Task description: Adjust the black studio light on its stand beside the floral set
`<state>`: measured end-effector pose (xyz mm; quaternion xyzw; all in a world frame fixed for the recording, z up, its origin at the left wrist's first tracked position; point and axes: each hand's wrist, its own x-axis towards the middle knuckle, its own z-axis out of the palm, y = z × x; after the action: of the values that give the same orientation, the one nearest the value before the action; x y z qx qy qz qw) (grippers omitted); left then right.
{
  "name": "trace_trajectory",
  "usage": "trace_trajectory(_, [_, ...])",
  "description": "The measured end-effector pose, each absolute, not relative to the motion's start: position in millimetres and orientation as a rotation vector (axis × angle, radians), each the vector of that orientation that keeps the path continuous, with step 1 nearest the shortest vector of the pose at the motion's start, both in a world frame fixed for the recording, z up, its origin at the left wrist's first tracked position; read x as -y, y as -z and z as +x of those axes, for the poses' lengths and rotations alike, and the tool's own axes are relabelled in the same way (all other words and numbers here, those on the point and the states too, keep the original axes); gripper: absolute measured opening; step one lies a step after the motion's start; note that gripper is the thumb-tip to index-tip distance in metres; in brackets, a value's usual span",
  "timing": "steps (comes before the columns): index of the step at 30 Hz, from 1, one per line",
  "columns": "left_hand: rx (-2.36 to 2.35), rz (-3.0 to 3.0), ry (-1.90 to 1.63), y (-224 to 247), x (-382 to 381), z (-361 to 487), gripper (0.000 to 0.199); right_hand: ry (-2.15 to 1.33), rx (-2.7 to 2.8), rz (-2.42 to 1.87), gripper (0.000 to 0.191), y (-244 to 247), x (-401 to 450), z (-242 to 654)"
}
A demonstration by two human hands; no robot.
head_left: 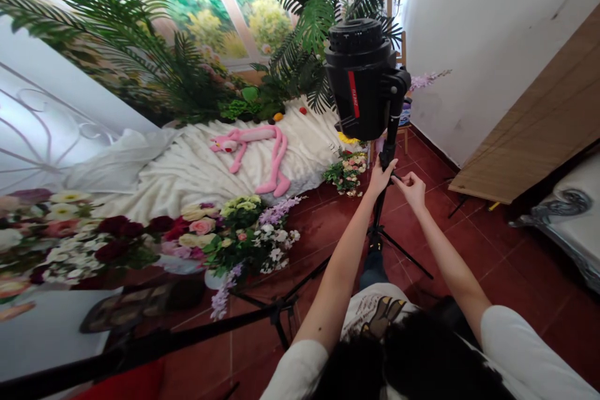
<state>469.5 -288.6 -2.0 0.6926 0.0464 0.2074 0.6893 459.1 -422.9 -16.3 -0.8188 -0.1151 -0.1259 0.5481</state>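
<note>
A black studio light (pixel 363 78) with a red stripe sits on top of a black light stand (pixel 377 215). My left hand (pixel 380 177) is wrapped round the upper pole of the stand, just below the light. Close by on the right, my right hand (pixel 412 191) is closed, its thumb and fingertips pinching at a small dark part on the side of the pole, probably a knob. That part is mostly hidden by the fingers. The stand's legs are spread on the floor in front of my feet.
A pink plush toy (pixel 253 135) lies on a white draped cloth (pixel 187 169). Artificial flowers (pixel 225 225) line its front. A second black stand (pixel 201 331) crosses the lower left. Palm leaves (pixel 323 12) rise behind the light. A brown panel (pixel 529 112) leans at right.
</note>
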Motion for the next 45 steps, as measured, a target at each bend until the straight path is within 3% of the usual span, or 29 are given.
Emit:
trace_trajectory(16, [-0.127,1.517,-0.429,-1,290,466,0.056,-0.282,0.077,-1.678,0.061,-6,421,468])
trace_trajectory(27, [-0.035,1.671,-0.42,19,274,454,0.047,-0.273,0.015,-1.612,0.057,-3,421,465])
trace_trajectory(35, [-0.234,1.447,-0.101,106,227,335,0.048,-0.114,-0.023,-1.517,0.061,15,411,461])
trace_trajectory(45, [-0.849,1.298,-0.386,167,175,156,0.069,0.107,-0.125,-1.361,0.051,58,375,425])
